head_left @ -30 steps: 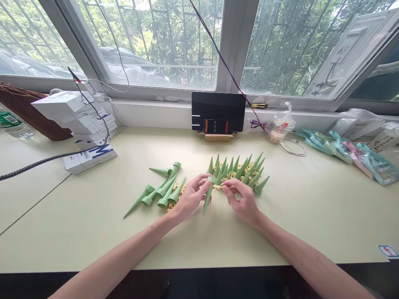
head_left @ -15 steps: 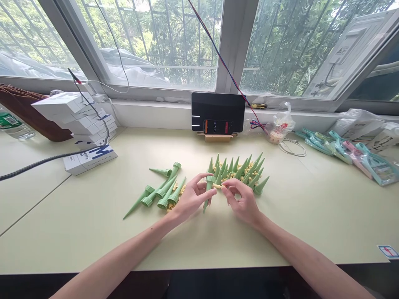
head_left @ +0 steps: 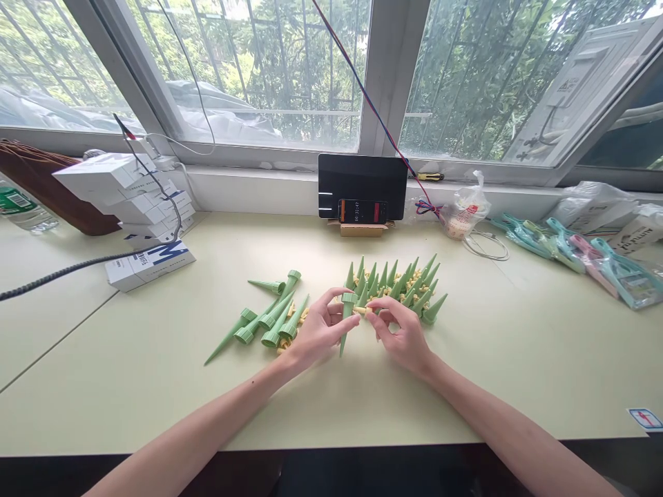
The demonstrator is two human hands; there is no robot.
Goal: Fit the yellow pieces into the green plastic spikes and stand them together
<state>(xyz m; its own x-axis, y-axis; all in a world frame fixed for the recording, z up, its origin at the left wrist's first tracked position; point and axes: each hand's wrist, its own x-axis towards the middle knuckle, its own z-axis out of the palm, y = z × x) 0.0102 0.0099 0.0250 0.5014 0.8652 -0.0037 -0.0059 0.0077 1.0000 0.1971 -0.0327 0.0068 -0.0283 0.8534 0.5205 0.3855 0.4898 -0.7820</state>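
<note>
My left hand (head_left: 322,321) is closed around a green plastic watering spike (head_left: 349,308), its ribbed cap end up and its point down. Between the fingertips of my right hand (head_left: 401,330) is a small yellow plastic valve (head_left: 362,310), held sideways close to the spike's upper part. I cannot tell whether the two pieces touch. Left of my left hand lie several loose green spikes (head_left: 269,314), with yellow pieces (head_left: 284,342) partly hidden beneath them. Behind my right hand, a cluster of green spikes (head_left: 396,279) stands points up with yellow pieces among them.
A phone (head_left: 362,211) showing a timer leans on a black tablet (head_left: 362,181) at the back. White boxes (head_left: 150,266) stand at the left with a black cable across them. Teal and pink clips (head_left: 595,259) lie at the right, near a plastic-wrapped cup (head_left: 465,214).
Both hands stay almost in place. The spike in my left hand has tilted slightly more upright, and the yellow valve has shifted a little within my right fingers.
</note>
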